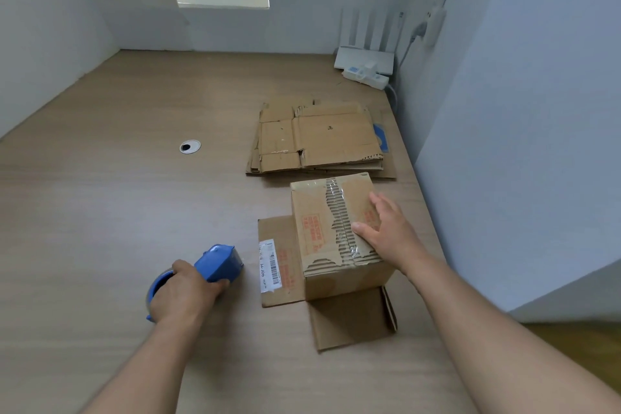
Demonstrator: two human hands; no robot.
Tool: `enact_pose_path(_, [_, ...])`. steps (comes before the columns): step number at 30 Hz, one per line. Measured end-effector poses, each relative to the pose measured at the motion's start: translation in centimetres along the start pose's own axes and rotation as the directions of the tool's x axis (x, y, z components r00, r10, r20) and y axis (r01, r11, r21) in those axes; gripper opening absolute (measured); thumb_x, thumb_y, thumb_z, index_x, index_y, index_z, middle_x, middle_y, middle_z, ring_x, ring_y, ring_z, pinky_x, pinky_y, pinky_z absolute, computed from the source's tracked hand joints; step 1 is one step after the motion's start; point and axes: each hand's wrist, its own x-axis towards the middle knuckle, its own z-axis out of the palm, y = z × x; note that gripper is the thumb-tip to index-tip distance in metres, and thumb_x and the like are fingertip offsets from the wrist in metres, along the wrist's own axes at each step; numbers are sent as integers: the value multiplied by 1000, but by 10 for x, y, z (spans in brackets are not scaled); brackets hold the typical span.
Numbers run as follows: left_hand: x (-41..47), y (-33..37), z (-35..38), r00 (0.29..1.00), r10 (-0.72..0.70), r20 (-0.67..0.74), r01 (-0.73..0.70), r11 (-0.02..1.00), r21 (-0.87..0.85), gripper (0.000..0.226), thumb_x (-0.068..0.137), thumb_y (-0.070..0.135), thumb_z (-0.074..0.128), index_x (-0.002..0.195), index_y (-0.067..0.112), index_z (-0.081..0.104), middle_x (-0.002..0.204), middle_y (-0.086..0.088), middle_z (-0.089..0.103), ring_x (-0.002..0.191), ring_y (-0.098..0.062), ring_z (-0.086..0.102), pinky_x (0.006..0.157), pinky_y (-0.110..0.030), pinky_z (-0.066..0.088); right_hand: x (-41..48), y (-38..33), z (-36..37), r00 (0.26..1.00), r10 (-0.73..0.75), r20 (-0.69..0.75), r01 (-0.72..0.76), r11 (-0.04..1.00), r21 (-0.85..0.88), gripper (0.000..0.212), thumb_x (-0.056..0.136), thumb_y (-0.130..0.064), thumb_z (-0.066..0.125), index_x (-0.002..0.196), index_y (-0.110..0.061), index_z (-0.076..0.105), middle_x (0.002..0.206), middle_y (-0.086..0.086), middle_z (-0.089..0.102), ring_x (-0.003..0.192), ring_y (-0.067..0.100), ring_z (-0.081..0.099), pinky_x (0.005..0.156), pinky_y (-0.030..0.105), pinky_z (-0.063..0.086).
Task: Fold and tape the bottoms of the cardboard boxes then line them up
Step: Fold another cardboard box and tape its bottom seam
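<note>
A brown cardboard box (322, 232) stands upside down on the wooden table (117, 212), its lower flaps spread flat on the table to the left and front. Clear tape runs along the seam of its folded bottom, which faces up. My right hand (386, 232) lies flat on that taped face, fingers straight. To the left, on the table, my left hand (183, 292) grips a blue tape dispenser (218, 262) with its roll of tape. Behind the box lies a stack of flattened cardboard boxes (319, 141).
A white power strip (366, 72) and a white router (364, 59) sit in the back right corner, with cables running up the wall. A round cable hole (190, 146) is in the table's middle. Walls close the left, back and right sides.
</note>
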Motion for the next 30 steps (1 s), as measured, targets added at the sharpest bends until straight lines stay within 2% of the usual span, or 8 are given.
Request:
enact_pose_path(4, [-10,-13,-19,988,144,-57,-145,989,-21,48,83,57,58,99,17,37,83,-3,54,76,-26,49,64,-31,42,-4,-3,-4,997,-34,-66,30,998,-58,72,90,-45,56,150,-20,24,158,0,17,144,17,17,115,41,25])
enact_pose_path(8, [-25,-7,-59,946,291,-145,-317,924,-213,47,78,50,69,106,22,44,86,-1,58,76,-29,55,65,-33,42,-16,-18,-9,971,-168,-167,169,986,-9,58,92,-38,56,144,-20,37,154,-3,27,141,13,22,113,36,26])
enact_pose_path(12, [-45,14,-99,873,432,-226,-486,805,-341,53,73,39,78,114,23,49,91,-1,61,79,-28,56,66,-34,43,-27,-40,-12,955,-291,-57,296,942,156,64,85,-34,67,142,-23,39,147,-5,37,134,10,33,112,38,34])
enact_pose_path(15, [-56,28,-111,811,513,-282,-585,731,-350,53,71,35,81,112,21,51,92,1,61,77,-25,55,63,-31,40,-39,-53,-16,935,-352,38,321,889,327,75,80,-31,73,143,-29,33,136,-10,42,121,2,39,101,22,38])
enact_pose_path(20, [-62,45,-111,767,571,-292,-641,682,-351,50,72,35,79,109,23,48,93,3,60,75,-18,56,59,-21,41,-57,-60,-16,849,-495,-185,527,767,367,63,76,-40,72,132,-34,43,126,-9,53,116,6,51,97,24,46])
enact_pose_path(24, [-62,52,-104,756,609,-239,-651,665,-367,45,73,38,78,103,25,48,87,8,60,75,-8,56,62,-27,46,-58,-54,-17,709,-580,-401,685,700,199,33,84,-32,59,114,-18,63,117,1,62,111,14,57,89,38,54])
enact_pose_path(26, [-62,54,-102,754,620,-216,-651,662,-371,45,73,38,78,104,23,49,87,11,60,76,-9,57,63,-29,48,-58,-51,-19,701,-570,-429,678,720,151,27,86,-32,56,101,-13,68,112,4,64,109,17,59,85,39,56])
enact_pose_path(30, [-64,58,-100,738,653,-171,-665,660,-349,45,73,40,77,106,25,49,89,10,61,78,-9,58,67,-30,50,-62,-47,-22,759,-508,-407,614,767,186,27,85,-37,55,91,-13,66,109,-2,62,106,12,59,86,30,55])
